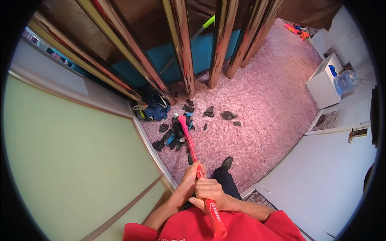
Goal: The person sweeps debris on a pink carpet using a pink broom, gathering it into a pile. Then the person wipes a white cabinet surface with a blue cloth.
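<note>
Both of my hands are wrapped around the red handle (213,211) of a long tool, whose farther part is bright pink. My left hand (191,174) grips it higher up toward the pink part, and my right hand (211,192) grips nearer my body. The pink end (182,119) reaches into a pile of crumpled black scraps (172,132), mixed with blue and whitish bits. What kind of head the tool has cannot be made out there. Several loose black scraps (228,115) lie apart to the right of the pile, on the pink shag carpet (265,99).
Brown upright posts (215,60) stand ahead, with a blue panel (199,54) and a lime-green grip (208,21) behind them. A dark blue bag (158,111) slumps by the left corner. A pale green panel (75,144) flanks me left; a white cabinet (324,86) and door (319,174) right.
</note>
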`<state>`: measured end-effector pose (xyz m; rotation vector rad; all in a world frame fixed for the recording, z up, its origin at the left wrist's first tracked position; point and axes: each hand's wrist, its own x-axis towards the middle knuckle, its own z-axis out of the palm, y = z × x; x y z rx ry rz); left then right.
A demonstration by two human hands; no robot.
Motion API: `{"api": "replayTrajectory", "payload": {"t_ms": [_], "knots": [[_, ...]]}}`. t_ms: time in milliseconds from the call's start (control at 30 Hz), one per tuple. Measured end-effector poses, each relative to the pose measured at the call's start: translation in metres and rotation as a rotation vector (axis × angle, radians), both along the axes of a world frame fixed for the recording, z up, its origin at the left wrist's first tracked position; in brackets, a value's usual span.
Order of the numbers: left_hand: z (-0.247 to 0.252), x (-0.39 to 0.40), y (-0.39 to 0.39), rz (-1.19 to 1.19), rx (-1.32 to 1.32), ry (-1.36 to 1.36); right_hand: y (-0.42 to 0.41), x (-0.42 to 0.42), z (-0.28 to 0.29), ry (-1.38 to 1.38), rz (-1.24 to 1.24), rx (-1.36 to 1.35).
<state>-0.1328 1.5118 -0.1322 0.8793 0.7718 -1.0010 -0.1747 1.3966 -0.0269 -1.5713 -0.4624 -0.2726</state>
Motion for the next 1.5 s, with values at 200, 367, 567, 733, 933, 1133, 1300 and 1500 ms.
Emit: {"api": "replayTrajectory", "payload": {"t_ms": [200,367,567,733,933,1133,1300,1500], "knots": [[-0.012,0.003,-0.007,0.136,-0.313,0.152,-0.002,0.000,0.027,-0.011,-0.035,-0.056],[0.047,-0.005,-0.027,-0.012,-0.165,-0.276,-0.008,-0.002,0.000,0.015,-0.145,-0.158],[-0.064,-0.033,0.008,-0.217,0.042,-1.135,0.012,0.011,-0.031,0.057,-0.151,-0.121],[-0.071,0.003,0.046,0.178,-0.143,-0.008,0.039,0.017,-0.024,0.054,0.029,-0.062],[-0.027,0.009,0.053,0.367,0.060,-0.032,0.043,0.012,0.000,0.055,0.064,0.049],[-0.084,0.000,0.047,0.283,-0.213,0.026,0.047,0.017,0.009,0.030,0.076,-0.084],[-0.174,-0.012,0.058,0.239,-0.175,0.021,0.060,0.026,-0.014,0.025,0.054,-0.158],[-0.116,-0.004,0.090,0.245,-0.014,-0.198,0.081,0.036,-0.027,0.071,0.197,-0.033]]}}
